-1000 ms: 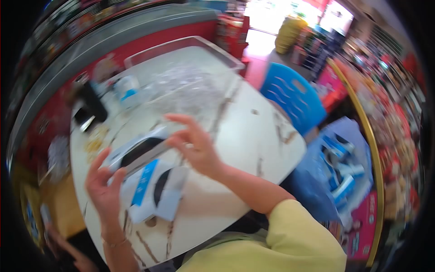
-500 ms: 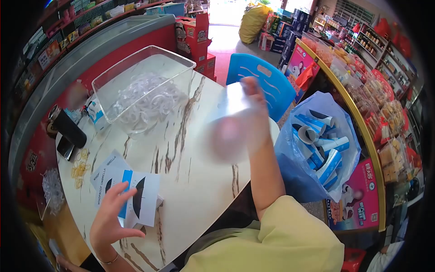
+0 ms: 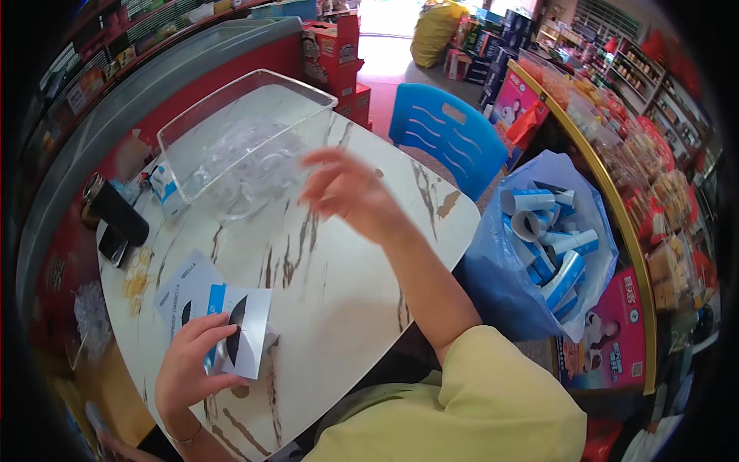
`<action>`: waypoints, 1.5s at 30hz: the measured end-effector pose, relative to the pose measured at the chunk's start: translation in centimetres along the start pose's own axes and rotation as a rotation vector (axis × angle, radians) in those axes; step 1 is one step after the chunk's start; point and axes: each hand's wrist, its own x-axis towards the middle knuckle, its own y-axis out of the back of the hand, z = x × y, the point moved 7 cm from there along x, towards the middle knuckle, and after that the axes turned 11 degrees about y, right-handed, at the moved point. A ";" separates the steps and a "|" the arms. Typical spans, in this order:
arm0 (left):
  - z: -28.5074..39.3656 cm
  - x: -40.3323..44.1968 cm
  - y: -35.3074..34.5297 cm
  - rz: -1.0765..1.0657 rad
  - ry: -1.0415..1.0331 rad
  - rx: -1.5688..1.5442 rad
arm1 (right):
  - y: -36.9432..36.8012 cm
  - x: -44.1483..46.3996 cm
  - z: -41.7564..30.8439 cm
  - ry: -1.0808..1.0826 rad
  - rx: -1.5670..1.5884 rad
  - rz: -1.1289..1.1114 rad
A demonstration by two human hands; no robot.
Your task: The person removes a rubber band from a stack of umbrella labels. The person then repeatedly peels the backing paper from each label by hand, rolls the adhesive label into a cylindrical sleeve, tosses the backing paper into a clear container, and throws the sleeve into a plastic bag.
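My left hand [image 3: 192,362] rests at the near left of the marbled table, thumb and fingers apart, touching the top of printed white and blue umbrella cards [image 3: 248,339]. My right hand [image 3: 346,192] is raised over the table's middle, blurred, fingers spread and holding nothing. Just beyond it, clear plastic rings [image 3: 258,158] fill part of a transparent tray [image 3: 262,73]. Rolled blue-and-white cards [image 3: 566,266] lie in an open blue bag [image 3: 481,285] at the right of the table.
A blue chair [image 3: 443,135] stands at the table's far right side. Yellow rubber bands [image 3: 137,281], a black bottle [image 3: 115,212] and a phone [image 3: 113,248] are on the left of the table. At the lower left edge, part of another person's arm [image 3: 119,446] shows.
My right hand went toward the blue bag with a rolled card and is now back over the table, empty. Another roll lies in the bag. My left hand has come down on the cards.
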 end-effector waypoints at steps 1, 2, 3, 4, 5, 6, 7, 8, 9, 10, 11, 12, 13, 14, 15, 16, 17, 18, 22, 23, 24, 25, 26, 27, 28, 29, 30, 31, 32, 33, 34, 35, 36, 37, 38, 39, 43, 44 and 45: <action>0.1 -0.1 0.3 0.006 -0.010 -0.009 | -2.8 0.0 1.5 -0.150 -0.074 -0.117; 0.0 -0.2 0.4 0.014 -0.034 -0.028 | -5.6 -0.1 2.7 -0.093 -0.289 -0.322; -0.3 -0.2 0.5 0.026 -0.059 -0.046 | -8.5 -0.5 2.6 -0.041 -0.411 -0.487; -0.5 -0.4 0.8 0.041 -0.083 -0.064 | -11.0 -0.9 2.5 0.120 -0.580 -0.659; -1.2 -0.5 1.2 0.048 0.009 -0.135 | -12.8 -1.5 3.2 0.083 -0.542 -0.796; -1.7 -0.7 1.6 0.056 0.102 -0.207 | -13.7 -1.7 3.9 0.151 -0.605 -0.846; -2.1 -0.9 1.9 0.064 0.194 -0.281 | -14.4 -1.8 4.6 0.221 -0.666 -0.893; -2.0 -1.1 2.7 0.148 0.215 -0.197 | -14.7 -1.2 5.4 0.130 -0.745 -0.916; -2.3 -1.4 3.2 0.192 0.205 -0.197 | -14.9 -0.5 5.7 0.038 -0.828 -0.936; -2.7 -1.7 3.6 0.235 0.194 -0.197 | -14.8 0.2 6.0 -0.056 -0.913 -0.952; -3.0 -1.9 4.0 0.279 0.184 -0.198 | -15.0 1.2 5.3 0.057 -0.961 -0.887; -2.7 -1.9 4.6 0.358 0.154 -0.275 | -15.2 2.2 4.6 0.169 -0.997 -0.823; -2.6 -1.9 5.0 0.424 0.123 -0.284 | -15.5 3.0 4.0 0.285 -1.015 -0.762; -2.9 -2.2 5.6 0.495 0.104 -0.281 | -15.3 4.1 3.4 0.316 -0.954 -0.664; -3.3 -2.6 6.3 0.567 0.091 -0.267 | -14.9 5.0 2.8 0.343 -0.881 -0.565; -3.6 -2.8 6.5 0.558 0.072 -0.236 | -14.7 5.8 2.0 0.374 -0.863 -0.493; -3.8 -2.9 6.7 0.548 0.052 -0.204 | -14.6 6.6 1.2 0.401 -0.844 -0.419; -4.0 -3.0 6.7 0.494 0.062 -0.175 | -14.4 7.1 0.7 0.429 -0.815 -0.348; -4.2 -3.0 5.8 0.416 0.011 -0.153 | -13.4 7.8 -0.2 0.510 -0.866 -0.168; -4.3 -2.9 5.8 0.425 0.029 -0.183 | -13.2 7.9 -0.3 0.546 -0.893 -0.145; -4.5 -2.7 5.7 0.433 0.045 -0.216 | -13.1 7.9 -0.3 0.525 -0.963 -0.152; -4.5 -2.7 5.5 0.441 0.060 -0.250 | -13.6 7.8 -0.9 0.652 -1.061 -0.110; -5.0 -2.6 5.3 0.417 0.140 -0.397 | -14.1 7.7 -1.4 0.784 -1.158 -0.063; -5.2 -2.5 5.1 0.392 0.216 -0.544 | -14.8 7.4 -1.7 0.827 -1.178 -0.056; -5.6 -2.5 4.8 0.365 0.290 -0.691 | -15.4 7.1 -2.0 0.871 -1.199 -0.048; -5.9 -2.4 4.5 0.362 0.319 -0.804 | -16.1 6.6 -1.3 0.829 -1.114 -0.151; -6.2 -2.3 4.2 0.358 0.346 -0.917 | -16.7 6.1 -0.4 0.785 -1.029 -0.251; -6.4 -2.3 3.9 0.352 0.373 -1.029 | -17.4 5.5 0.4 0.739 -0.942 -0.348; -6.5 -2.2 3.8 0.359 0.358 -1.104 | -18.5 4.9 1.2 0.702 -0.873 -0.446; -6.7 -2.1 3.8 0.364 0.343 -1.178 | -19.5 4.3 2.0 0.663 -0.802 -0.541; -6.9 -2.2 3.8 0.368 0.327 -1.252 | -20.2 4.0 2.5 0.640 -0.765 -0.576; -7.0 -2.2 3.7 0.364 0.312 -1.270 | -20.8 3.7 2.9 0.618 -0.729 -0.611; -7.1 -2.1 3.5 0.359 0.296 -1.289 | -21.2 3.4 3.2 0.596 -0.694 -0.645; -7.2 -2.1 3.5 0.353 0.279 -1.307 | -21.4 3.2 3.5 0.591 -0.691 -0.643; -7.0 -2.2 3.7 0.353 0.264 -1.283 | -21.6 3.1 3.9 0.586 -0.688 -0.641; -6.6 -2.2 3.8 0.354 0.249 -1.259 | -21.7 3.0 4.2 0.580 -0.685 -0.640; -6.4 -2.3 3.8 0.359 0.239 -1.209 | -22.1 2.7 4.7 0.585 -0.662 -0.631; -6.3 -2.3 3.8 0.368 0.238 -1.205 | -22.1 2.6 4.8 0.585 -0.664 -0.630; -6.2 -2.3 3.9 0.378 0.237 -1.200 | -22.2 2.6 4.8 0.586 -0.665 -0.629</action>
